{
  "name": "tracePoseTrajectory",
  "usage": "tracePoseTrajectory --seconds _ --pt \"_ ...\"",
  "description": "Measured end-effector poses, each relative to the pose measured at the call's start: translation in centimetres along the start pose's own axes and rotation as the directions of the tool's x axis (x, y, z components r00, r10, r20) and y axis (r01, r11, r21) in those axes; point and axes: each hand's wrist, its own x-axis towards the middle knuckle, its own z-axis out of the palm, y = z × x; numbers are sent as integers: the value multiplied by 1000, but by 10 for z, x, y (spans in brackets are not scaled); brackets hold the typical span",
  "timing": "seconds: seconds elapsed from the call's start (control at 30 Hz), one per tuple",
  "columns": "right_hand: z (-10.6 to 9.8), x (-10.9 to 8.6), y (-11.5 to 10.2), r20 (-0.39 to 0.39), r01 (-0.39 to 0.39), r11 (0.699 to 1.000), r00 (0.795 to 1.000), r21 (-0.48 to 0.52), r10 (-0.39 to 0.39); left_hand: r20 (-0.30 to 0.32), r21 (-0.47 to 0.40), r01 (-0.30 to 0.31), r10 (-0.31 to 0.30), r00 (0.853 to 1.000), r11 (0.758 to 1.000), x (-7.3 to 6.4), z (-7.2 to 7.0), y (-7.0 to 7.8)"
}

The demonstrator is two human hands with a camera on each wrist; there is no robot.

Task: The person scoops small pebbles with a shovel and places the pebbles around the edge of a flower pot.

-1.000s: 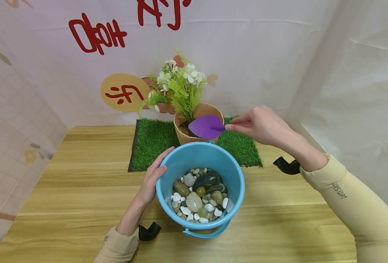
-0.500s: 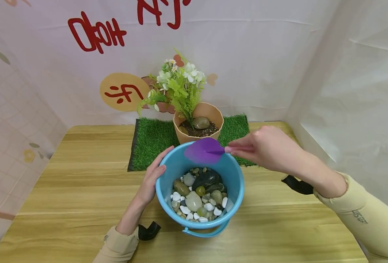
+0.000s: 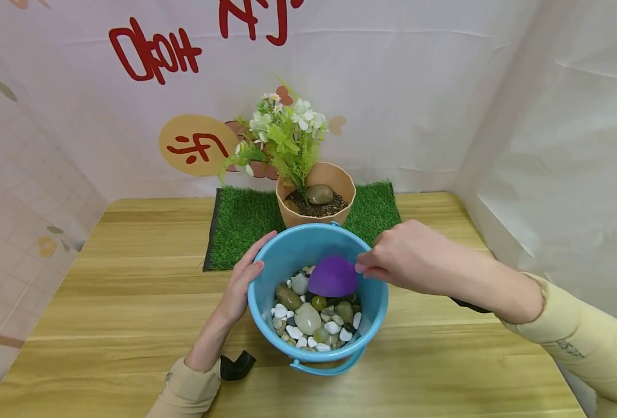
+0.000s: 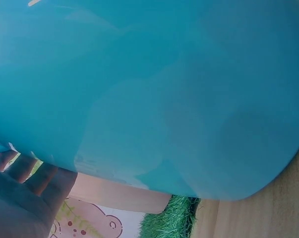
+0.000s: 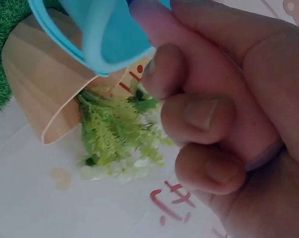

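My right hand (image 3: 412, 261) grips the pink handle (image 5: 213, 79) of a small garden trowel, its fingers curled round it. The trowel's purple blade (image 3: 334, 276) is tilted down inside a light blue bucket (image 3: 263, 322), close over the stones at the right. My left hand (image 3: 237, 287) holds the bucket at its left side, thumb on the rim and fingers along the outside wall. In the bucket lie several pebbles (image 3: 308, 319), large dark and grey-green ones among small white ones. The blade hides some of them.
Behind the bucket a peach flowerpot (image 3: 347, 188) holds an artificial plant (image 3: 289, 139), dark soil and a brown stone (image 3: 319, 194). It stands on a green turf mat (image 3: 245, 226). The bucket's handle (image 3: 329, 368) hangs at the front. A fabric wall (image 3: 418, 116) closes off the back.
The trowel has come down from over the flowerpot, turned, and gone into the bucket; the stone in the pot shows again. The left hand and bucket have stayed put.
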Motion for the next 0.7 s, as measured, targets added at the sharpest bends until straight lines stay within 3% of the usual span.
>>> tracePoseTrajectory --seconds 0.3,0.4,0.5,0.7 --pt "-1 3 -20 43 30 982 999 -186 -22 1 -11 -6 6 1000 1000 1 1 -1" --pt "-1 3 -22 55 50 978 998 -204 -40 2 -12 -8 8 1000 1000 1 0 -1" --pt "1 7 -22 75 73 979 995 -188 -60 0 -12 -10 10 1000 1000 1 0 -2" --pt "19 18 -13 97 103 994 990 -37 -99 3 -18 -6 6 1000 1000 1 -1 -2"
